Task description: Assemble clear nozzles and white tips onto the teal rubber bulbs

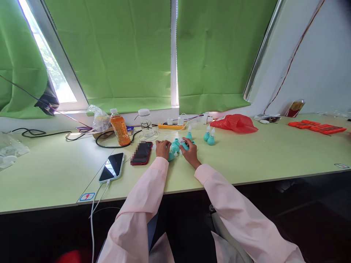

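Held in my right hand (192, 154) is a teal bulb syringe (184, 146), its clear end pointing up and left. My left hand (163, 148) is beside it with curled fingers, by small clear pieces; what its fingertips hold is too small to make out. Between my hands stands a teal bulb (174, 147) with its neck up, and another teal bulb (171, 156) lies partly hidden by my left hand. Small whitish tips (176, 154) lie close to them. Beyond my right hand, teal bulb syringes with clear tips stand upright, among them one bulb syringe (211, 140).
Left of my hands lie a red-cased phone (142, 153) and a charging phone (112, 168). Behind are an orange drink bottle (120, 128), a clear jar (145, 122) and a yellow power strip (171, 126). A red plastic bag (234, 123) and orange pieces (316, 126) lie right.
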Action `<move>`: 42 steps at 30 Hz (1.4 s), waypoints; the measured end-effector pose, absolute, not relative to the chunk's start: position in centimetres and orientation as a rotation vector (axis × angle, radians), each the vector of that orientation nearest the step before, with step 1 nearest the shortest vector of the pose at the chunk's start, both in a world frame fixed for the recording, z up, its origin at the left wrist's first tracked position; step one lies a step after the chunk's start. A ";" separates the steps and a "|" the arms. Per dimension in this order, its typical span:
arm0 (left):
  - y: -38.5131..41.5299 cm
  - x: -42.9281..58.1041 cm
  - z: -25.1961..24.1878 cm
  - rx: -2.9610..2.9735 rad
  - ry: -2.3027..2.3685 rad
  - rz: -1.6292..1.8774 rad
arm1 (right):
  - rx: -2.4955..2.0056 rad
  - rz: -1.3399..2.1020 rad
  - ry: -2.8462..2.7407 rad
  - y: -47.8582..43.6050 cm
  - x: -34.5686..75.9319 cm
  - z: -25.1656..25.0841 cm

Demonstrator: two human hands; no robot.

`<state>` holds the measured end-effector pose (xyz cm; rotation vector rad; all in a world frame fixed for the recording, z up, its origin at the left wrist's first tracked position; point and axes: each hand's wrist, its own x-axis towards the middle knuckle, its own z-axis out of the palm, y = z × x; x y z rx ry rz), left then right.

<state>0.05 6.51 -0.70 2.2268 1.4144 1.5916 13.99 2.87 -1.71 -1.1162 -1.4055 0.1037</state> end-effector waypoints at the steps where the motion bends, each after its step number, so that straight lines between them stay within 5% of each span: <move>1: 6.7 0.0 -0.9 2.233 1.434 1.576 | -1.105 0.109 -1.424 2.8 13.9 -1.7; 23: 4.2 1.4 0.2 2.397 1.381 1.167 | -0.995 0.082 -1.755 2.0 13.2 -1.9; 42: 2.2 2.0 0.5 2.311 1.511 1.388 | -1.172 -0.146 -1.820 2.5 13.6 -2.1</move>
